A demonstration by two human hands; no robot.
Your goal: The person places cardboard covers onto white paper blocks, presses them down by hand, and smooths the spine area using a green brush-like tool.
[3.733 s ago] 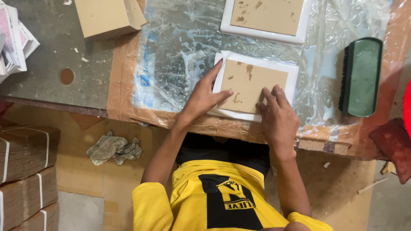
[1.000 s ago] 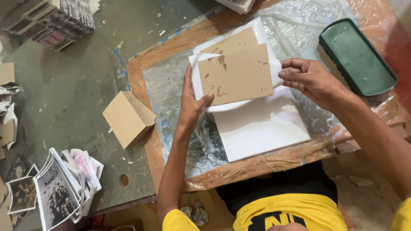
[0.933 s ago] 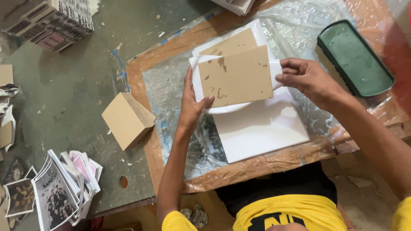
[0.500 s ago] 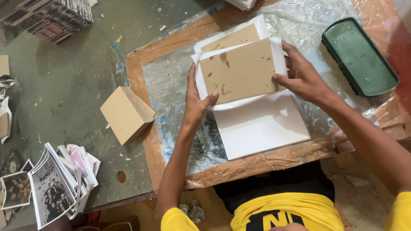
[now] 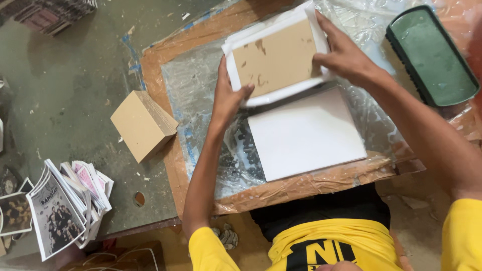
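Here, left hand point(image 5: 228, 98) and right hand point(image 5: 341, 52) each grasp the brown board point(image 5: 276, 57) above white sheet point(image 5: 306, 133).

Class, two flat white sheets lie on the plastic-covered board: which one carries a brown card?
The upper sheet, held between both hands, carries the brown card; the lower sheet lies bare.

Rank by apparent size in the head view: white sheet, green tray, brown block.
1. White sheet, largest.
2. Green tray, clearly smaller.
3. Brown block, smallest.
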